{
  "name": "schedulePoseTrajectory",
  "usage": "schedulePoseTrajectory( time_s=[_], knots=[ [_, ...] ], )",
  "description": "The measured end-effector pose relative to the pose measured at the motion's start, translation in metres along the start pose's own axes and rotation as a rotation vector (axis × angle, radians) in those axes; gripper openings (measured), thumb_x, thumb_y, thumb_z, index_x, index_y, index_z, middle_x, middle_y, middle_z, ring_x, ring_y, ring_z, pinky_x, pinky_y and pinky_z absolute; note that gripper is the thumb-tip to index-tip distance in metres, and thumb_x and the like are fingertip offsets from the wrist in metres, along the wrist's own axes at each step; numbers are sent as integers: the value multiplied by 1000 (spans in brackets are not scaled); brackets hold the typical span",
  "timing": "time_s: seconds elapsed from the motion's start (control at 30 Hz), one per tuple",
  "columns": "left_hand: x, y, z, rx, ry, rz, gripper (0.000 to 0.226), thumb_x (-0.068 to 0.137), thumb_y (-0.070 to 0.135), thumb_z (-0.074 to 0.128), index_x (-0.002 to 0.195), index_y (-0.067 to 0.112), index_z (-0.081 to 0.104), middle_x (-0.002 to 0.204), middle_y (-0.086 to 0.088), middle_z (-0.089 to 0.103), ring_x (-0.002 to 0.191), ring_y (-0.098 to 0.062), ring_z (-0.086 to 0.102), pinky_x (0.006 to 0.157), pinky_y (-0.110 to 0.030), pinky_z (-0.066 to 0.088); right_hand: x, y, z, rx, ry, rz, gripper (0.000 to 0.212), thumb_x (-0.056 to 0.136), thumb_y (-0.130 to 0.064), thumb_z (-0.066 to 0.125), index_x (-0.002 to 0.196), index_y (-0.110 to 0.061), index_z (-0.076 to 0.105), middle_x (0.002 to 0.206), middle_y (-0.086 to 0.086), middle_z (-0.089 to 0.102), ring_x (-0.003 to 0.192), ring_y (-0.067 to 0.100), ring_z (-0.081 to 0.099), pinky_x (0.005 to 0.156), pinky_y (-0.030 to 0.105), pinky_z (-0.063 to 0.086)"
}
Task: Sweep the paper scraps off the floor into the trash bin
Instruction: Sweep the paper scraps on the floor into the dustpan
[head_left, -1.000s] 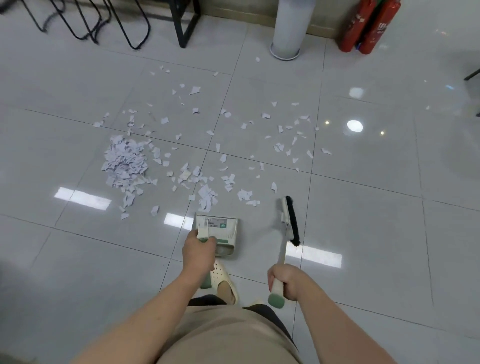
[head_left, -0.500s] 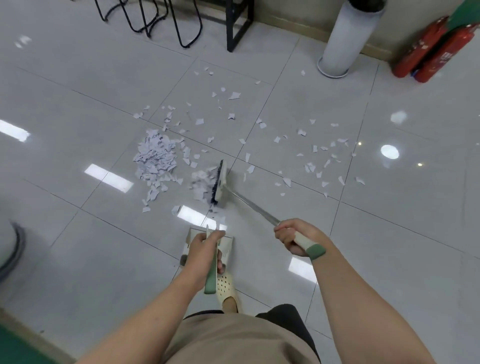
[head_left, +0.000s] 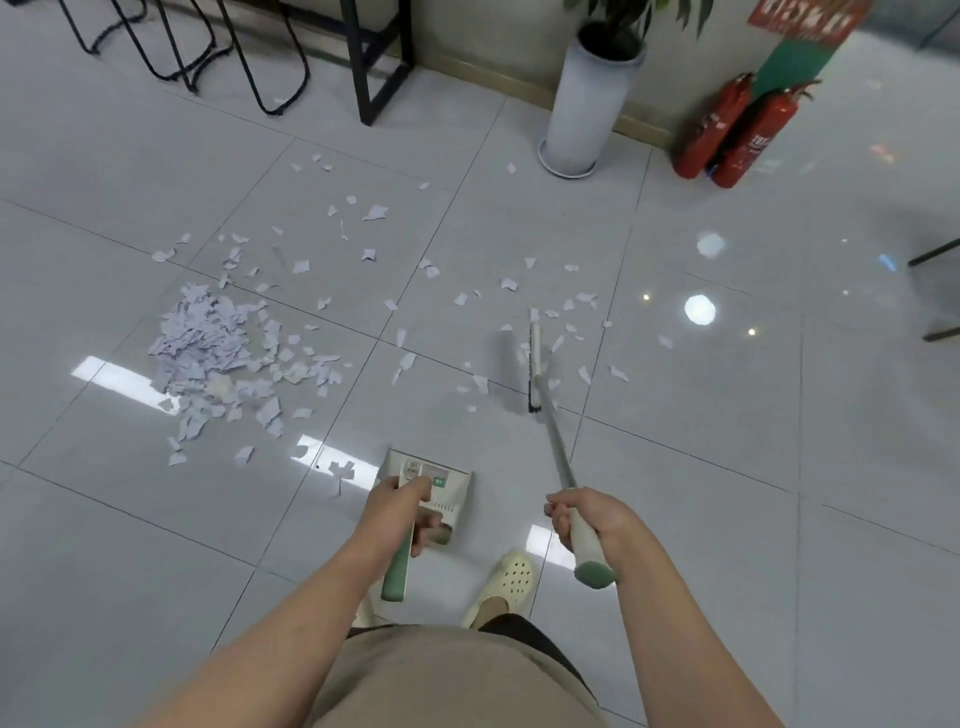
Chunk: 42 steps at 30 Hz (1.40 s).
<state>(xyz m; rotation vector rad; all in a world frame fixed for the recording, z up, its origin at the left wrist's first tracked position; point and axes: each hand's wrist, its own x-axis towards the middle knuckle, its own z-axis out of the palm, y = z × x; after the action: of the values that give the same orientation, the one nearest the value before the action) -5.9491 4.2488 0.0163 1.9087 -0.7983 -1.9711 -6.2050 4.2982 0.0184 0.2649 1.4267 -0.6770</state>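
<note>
1. Lying on the grey tiled floor (head_left: 727, 467) at the left, a dense heap of paper scraps (head_left: 213, 345) sits beside a bright light reflection; loose scraps (head_left: 374, 213) spread from it toward the far middle and right.
2. Black metal chair legs (head_left: 270, 67) stand at the far left, by the wall.
3. Left hand (head_left: 400, 512): fingers curled round the green handle of the dustpan (head_left: 441, 493). The pan rests near the person, its mouth facing the scraps and apart from the heap.
4. One cream perforated shoe (head_left: 506, 582) shows just right of the dustpan.
5. Right hand (head_left: 584, 519): fingers wrapped round the pale grip of the broom (head_left: 558, 462), above its green end cap. The shaft slants away to the far side.
6. Broom head (head_left: 532, 369): down among the scattered scraps in the middle right, well apart from the heap; blurred.
7. A white planter (head_left: 587, 114) stands at the far wall; two red fire extinguishers (head_left: 743, 135) lean to its right.
8. No trash bin can be identified with certainty.
</note>
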Motion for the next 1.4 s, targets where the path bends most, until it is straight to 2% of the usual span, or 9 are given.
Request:
schedulePoseTrajectory(
  time_s=[0.17,0.27,0.43,0.6,0.73,0.83,0.97,1.13,1.4],
  knots=[
    [10,10,66,39,51,9,8,93,12,52,86,11,49,54,-3,41,44,-16,33,46,-27,31,19,-43,-89,437,-35,-18,24,96,-21,60,82,-14,42,54,-2,39,30,7,36,27,17,33],
    [15,14,97,2,87,5,7,93,13,52,87,12,48,55,-3,37,45,-17,29,46,-26,29,27,-68,-119,450,46,-54,22,97,-22,59,88,-15,41,47,-3,35,29,9,36,28,17,33],
    [18,25,125,-9,89,6,8,94,15,51,86,13,48,56,-2,35,45,-17,27,46,-25,26,36,-109,-134,259,157,-44,6,96,-5,52,98,-10,49,41,-2,37,28,8,39,32,14,36],
    [18,32,124,24,137,15,9,94,13,48,86,12,45,58,-4,31,47,-16,24,46,-25,24,63,-121,-119,-215,181,39,11,90,6,51,90,-3,57,55,3,44,33,12,43,38,14,40],
    [24,38,108,-2,220,16,6,95,12,49,90,10,47,58,-4,31,45,-17,25,44,-25,26,84,-97,-74,-597,88,61,17,77,12,44,71,-1,53,67,11,50,50,23,45,46,27,40],
    [28,44,90,-58,284,28,6,97,13,50,93,9,47,54,-1,33,42,-16,26,43,-25,26,92,-81,-32,-733,14,128,15,74,13,45,75,1,55,74,14,53,55,26,51,51,28,46],
    [39,56,63,-101,322,38,12,96,14,51,103,5,54,56,-1,44,41,-14,33,42,-26,32,99,-92,26,-833,-113,232,12,74,10,53,83,1,54,58,11,50,48,21,49,48,26,44],
    [65,79,40,-105,319,18,48,90,22,55,133,2,50,68,-10,52,45,-17,40,44,-27,38,103,-154,64,-505,-236,301,32,88,0,49,64,-17,37,43,-6,32,31,6,30,30,16,26],
    [110,143,44,-102,258,52,26,84,25,60,102,8,54,56,-3,45,42,-19,41,48,-25,36,61,-172,35,-185,-134,149,25,88,4,54,77,-14,40,58,-2,33,35,5,31,28,16,29]
  ],
)
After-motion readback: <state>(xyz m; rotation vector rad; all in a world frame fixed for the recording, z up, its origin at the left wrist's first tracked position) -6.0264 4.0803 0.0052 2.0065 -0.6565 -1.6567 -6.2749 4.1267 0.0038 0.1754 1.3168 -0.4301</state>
